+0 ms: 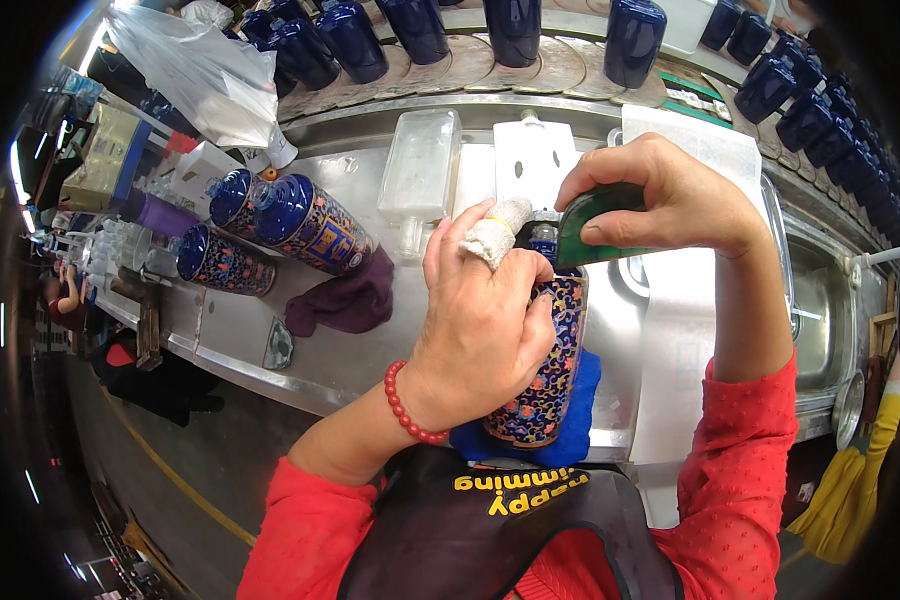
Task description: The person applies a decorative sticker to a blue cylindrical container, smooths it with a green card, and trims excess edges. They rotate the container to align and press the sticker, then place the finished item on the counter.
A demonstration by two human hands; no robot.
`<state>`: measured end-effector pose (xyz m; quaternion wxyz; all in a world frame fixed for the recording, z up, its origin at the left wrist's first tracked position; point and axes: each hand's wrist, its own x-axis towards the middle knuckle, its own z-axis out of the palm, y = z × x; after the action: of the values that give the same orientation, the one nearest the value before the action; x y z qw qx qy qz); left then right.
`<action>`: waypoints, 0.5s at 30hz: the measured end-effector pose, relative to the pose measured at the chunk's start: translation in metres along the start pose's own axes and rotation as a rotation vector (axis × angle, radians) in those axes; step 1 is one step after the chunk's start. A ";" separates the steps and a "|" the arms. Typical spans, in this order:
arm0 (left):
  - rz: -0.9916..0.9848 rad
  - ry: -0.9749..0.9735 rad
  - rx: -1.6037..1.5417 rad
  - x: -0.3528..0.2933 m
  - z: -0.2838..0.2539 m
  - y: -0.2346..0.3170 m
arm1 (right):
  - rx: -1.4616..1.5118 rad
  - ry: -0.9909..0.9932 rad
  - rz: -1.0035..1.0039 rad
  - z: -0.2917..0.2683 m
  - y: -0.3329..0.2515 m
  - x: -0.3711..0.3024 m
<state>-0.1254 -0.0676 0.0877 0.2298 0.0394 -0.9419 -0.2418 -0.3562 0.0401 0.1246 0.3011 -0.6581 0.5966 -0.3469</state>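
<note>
A dark blue bottle with a colourful floral pattern (pixel 545 400) lies before me on a blue cloth (pixel 582 385), its neck pointing away. My left hand (pixel 485 330) is closed on the bottle's left side near the shoulder, thumb and forefinger at the pattern's upper edge. White cloth held by a yellow band (pixel 497 232) wraps one finger of that hand. In my right hand (pixel 670 195) is a flat green scraper with a rounded edge (pixel 595 225), pinched between thumb and fingers. The scraper is held over the bottle's shoulder and partly hides it.
Several patterned blue bottles (pixel 315 225) lie at the left by a purple cloth (pixel 345 295). Beyond are a clear rectangular container (pixel 420 165) and a white block (pixel 532 150). White sheets (pixel 680 340) cover the right side, beside a metal sink (pixel 825 290). Plain blue bottles (pixel 515 30) line a conveyor.
</note>
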 end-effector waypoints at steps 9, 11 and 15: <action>0.029 0.028 0.129 -0.001 0.000 0.007 | 0.031 0.029 0.023 0.003 0.000 -0.002; 0.034 0.026 0.133 0.000 -0.001 0.008 | 0.050 0.029 0.018 0.003 0.001 -0.002; 0.030 0.038 0.116 0.001 0.001 0.007 | 0.046 0.032 0.009 0.003 0.002 -0.003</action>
<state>-0.1263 -0.0609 0.0912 0.2486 0.0429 -0.9503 -0.1824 -0.3546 0.0425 0.1213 0.3081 -0.6428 0.5961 -0.3697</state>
